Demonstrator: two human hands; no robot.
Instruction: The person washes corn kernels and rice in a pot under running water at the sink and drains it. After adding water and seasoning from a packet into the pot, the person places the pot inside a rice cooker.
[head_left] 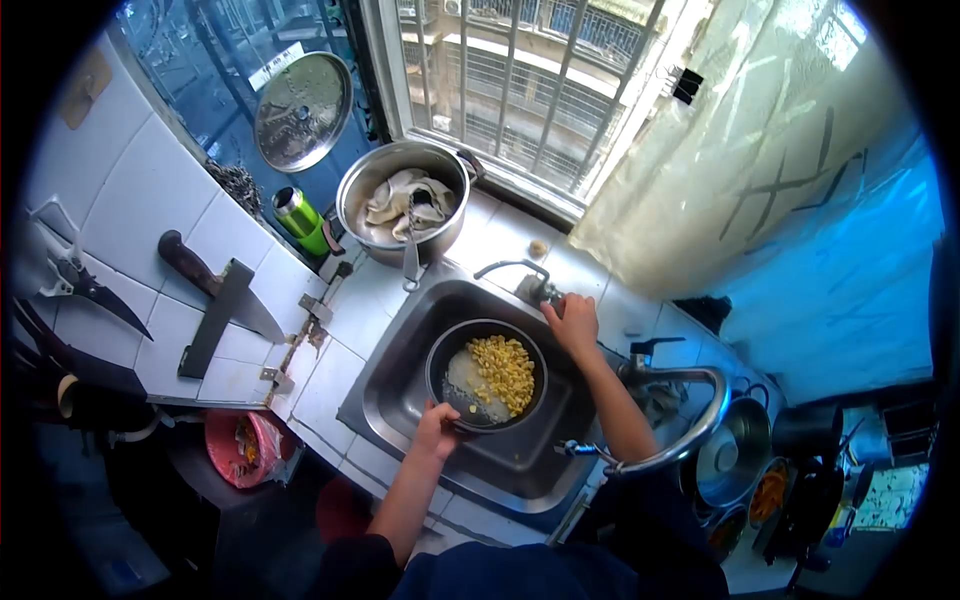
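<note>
In the head view, the left hand (437, 428) has its fingers curled closed on the near rim of a dark round pan (433, 378) — the pan sits inside the metal sink (393, 408), with yellow pieces (503, 372) and cloudy liquid in it. The right hand (573, 325) is at a small tap (541, 290) beyond the sink, its fingers bent around the handle — how tightly, I cannot tell. A steel pot (444, 240) holding cloth (405, 200) stands on the tiled bench (345, 325), near the sink's corner.

The left fingers (448, 414) are partly hidden beneath the pot's (541, 372) rim.
</note>
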